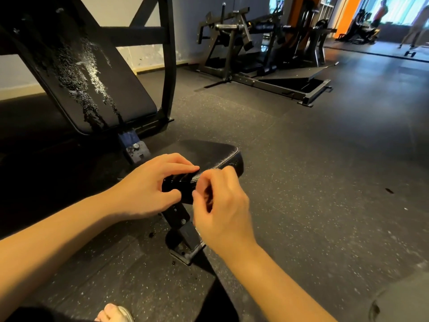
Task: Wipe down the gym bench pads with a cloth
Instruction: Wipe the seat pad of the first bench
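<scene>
The black seat pad (209, 152) of the gym bench sits low in the middle of the view. My left hand (148, 189) holds its near edge, fingers lying on top and thumb against the front face. My right hand (222, 205) hovers just right of that edge with fingers curled and blurred; nothing shows in it. The tilted black back pad (97, 73) rises at the upper left, covered with white droplets and wet streaks. No cloth is in view.
The seat's post (178, 217) runs down to a foot plate on the speckled rubber floor. The bench frame (168, 66) stands behind the back pad. A plate-loaded machine (255, 49) stands further back. My foot (116, 313) shows at the bottom edge. A person (380, 12) stands far right.
</scene>
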A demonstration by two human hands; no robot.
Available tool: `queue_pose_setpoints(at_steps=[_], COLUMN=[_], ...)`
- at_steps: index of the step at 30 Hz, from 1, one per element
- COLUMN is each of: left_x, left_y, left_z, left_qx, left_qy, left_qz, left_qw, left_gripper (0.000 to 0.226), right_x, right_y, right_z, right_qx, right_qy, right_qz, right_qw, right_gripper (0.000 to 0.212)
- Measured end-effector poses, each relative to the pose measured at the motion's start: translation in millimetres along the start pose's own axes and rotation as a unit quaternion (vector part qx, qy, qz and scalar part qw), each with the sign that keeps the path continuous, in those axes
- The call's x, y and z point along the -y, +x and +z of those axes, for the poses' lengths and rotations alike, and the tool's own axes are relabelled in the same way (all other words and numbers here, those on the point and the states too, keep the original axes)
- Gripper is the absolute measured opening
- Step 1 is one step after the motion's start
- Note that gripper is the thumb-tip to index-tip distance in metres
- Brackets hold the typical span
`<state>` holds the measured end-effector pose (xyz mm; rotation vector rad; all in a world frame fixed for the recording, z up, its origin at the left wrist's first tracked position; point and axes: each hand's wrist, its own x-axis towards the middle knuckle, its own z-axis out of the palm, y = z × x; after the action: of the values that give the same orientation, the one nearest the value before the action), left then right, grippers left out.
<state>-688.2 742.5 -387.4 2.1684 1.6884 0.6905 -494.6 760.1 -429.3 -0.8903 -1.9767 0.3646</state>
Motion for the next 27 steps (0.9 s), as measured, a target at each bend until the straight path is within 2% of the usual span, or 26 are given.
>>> queue_pose_setpoints(at_steps=[2,5,7,9,12,13,14,15,17,18,19,21,23,25,27], left_x=[0,0,1,2,2,2,2,2,3,3,3,3,3,7,12], left_y=[0,2,1,1,1,2,2,4,5,5,4,5,8,11,13], left_z=[0,0,1,1,1,0,0,-1,0,0,0,-2,-5,-9,-14], left_qx=[0.0,-0.005,-0.006,-0.004,-0.002,-0.002,-0.002,-0.002,-0.003,-0.002,0.001,0.005,0.005,0.01,0.02], left_qy=[-0.002,0.004,0.006,0.006,-0.008,-0.012,-0.012,-0.01,-0.006,-0.006,-0.008,-0.022,-0.053,-0.098,-0.14], left_qz=[0.0,0.005,0.007,0.008,0.012,0.011,0.009,0.006,0.001,0.0,-0.001,-0.004,-0.005,-0.011,-0.033], left_qw=[1.0,1.0,1.0,1.0,1.0,1.0,1.0,1.0,1.0,1.0,1.0,1.0,0.999,0.995,0.989], left_gripper=[0.061,0.061,0.061,0.061,0.056,0.055,0.055,0.056,0.058,0.058,0.058,0.056,0.05,0.046,0.044], right_x=[-12,-48,-61,-45,-11,-12,-22,-36,-67,-76,-77,-54,-23,-11,-21], right_y=[5,44,58,46,13,13,20,30,54,60,59,45,25,11,11], right_z=[-2,-14,-20,-15,-5,-5,-7,-9,-17,-21,-20,-12,-5,-4,-12], right_qx=[-0.011,-0.12,-0.144,-0.124,-0.017,-0.003,-0.017,-0.053,-0.119,-0.127,-0.128,-0.099,-0.02,0.056,0.081], right_qy=[-0.012,0.011,0.016,0.03,0.037,0.013,0.002,0.002,0.006,0.005,-0.001,0.005,0.008,-0.035,-0.074], right_qz=[-0.033,0.068,0.123,0.075,-0.089,-0.121,-0.115,-0.072,0.069,0.119,0.134,0.076,-0.054,-0.172,-0.24], right_qw=[0.999,0.99,0.982,0.989,0.995,0.993,0.993,0.996,0.99,0.985,0.983,0.992,0.998,0.983,0.965], right_gripper=[0.007,0.012,0.015,0.018,0.019,0.019,0.018,0.017,0.017,0.016,0.016,0.019,0.02,0.022,0.023])
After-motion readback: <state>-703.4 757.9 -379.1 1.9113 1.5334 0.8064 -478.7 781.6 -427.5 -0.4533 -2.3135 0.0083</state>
